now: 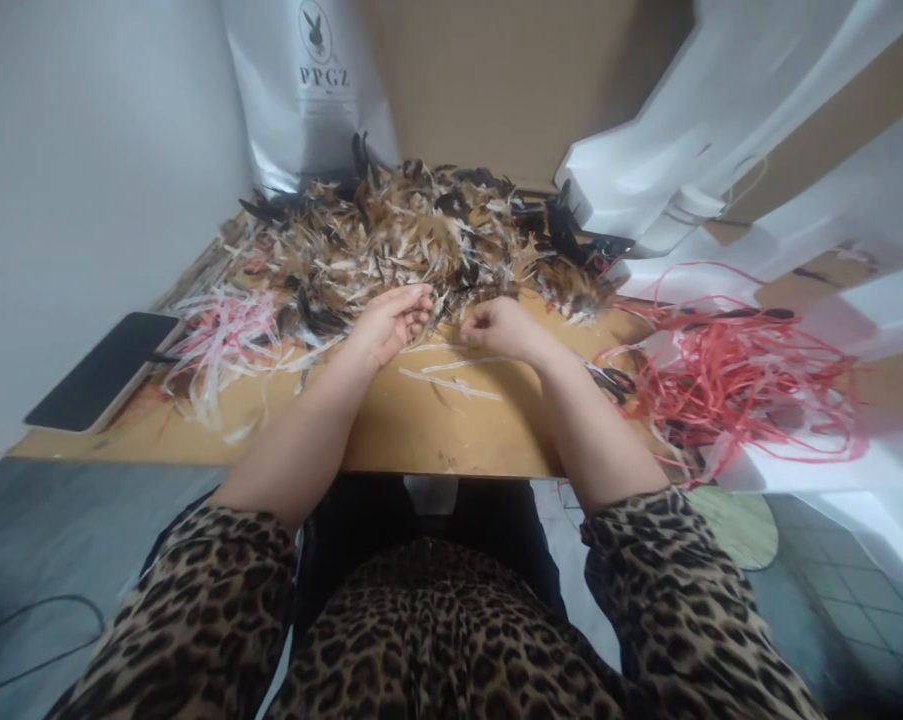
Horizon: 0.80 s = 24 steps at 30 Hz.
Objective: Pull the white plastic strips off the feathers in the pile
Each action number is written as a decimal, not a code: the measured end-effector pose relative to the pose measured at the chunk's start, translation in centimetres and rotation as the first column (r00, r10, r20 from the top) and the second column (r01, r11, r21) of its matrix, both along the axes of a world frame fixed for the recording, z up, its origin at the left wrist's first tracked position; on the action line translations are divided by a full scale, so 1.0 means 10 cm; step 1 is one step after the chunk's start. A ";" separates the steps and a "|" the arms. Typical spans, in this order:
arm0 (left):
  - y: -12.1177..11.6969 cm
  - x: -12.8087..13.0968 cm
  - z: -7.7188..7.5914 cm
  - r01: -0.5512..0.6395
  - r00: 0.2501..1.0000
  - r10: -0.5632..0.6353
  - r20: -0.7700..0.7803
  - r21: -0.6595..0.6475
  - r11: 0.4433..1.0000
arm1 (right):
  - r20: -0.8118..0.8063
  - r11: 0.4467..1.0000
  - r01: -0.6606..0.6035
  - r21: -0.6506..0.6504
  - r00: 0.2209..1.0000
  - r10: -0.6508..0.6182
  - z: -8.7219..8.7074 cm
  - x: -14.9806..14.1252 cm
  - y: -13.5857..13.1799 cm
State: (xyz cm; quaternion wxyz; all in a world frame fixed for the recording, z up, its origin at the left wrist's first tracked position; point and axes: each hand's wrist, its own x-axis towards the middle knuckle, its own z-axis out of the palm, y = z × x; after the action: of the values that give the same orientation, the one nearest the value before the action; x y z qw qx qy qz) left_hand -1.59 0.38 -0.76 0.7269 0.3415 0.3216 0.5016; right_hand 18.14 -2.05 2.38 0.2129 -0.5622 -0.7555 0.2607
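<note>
A big heap of brown, black and white feathers (413, 235) covers the back of a wooden table (391, 430). My left hand (391, 322) rests at the heap's front edge, palm up, fingers curled together at the tips; what they pinch is too small to make out. My right hand (500, 325) lies just to its right, knuckles up, fingers curled under, right against the feathers. A few pale strips (451, 375) lie on the table between my wrists.
A tangle of red cord (736, 370) lies at the right over white plastic bags (758, 120). Pink and white strips (218, 340) pile at the left beside a dark tablet (106, 370). A silver bag (308, 90) and cardboard (511, 80) stand behind.
</note>
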 end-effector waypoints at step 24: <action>0.07 -0.07 -0.02 -0.073 0.997 0.075 -0.037 0.048 0.996 | 0.095 0.898 -0.344 -0.276 0.920 0.381 -0.12 0.13 -0.10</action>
State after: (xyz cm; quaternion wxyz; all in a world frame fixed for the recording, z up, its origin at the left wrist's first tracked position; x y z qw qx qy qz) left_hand -2.32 1.13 -0.99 0.6934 0.3558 0.3361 0.5288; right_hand 19.39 -3.00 1.21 0.0307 -0.4515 -0.8210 0.3482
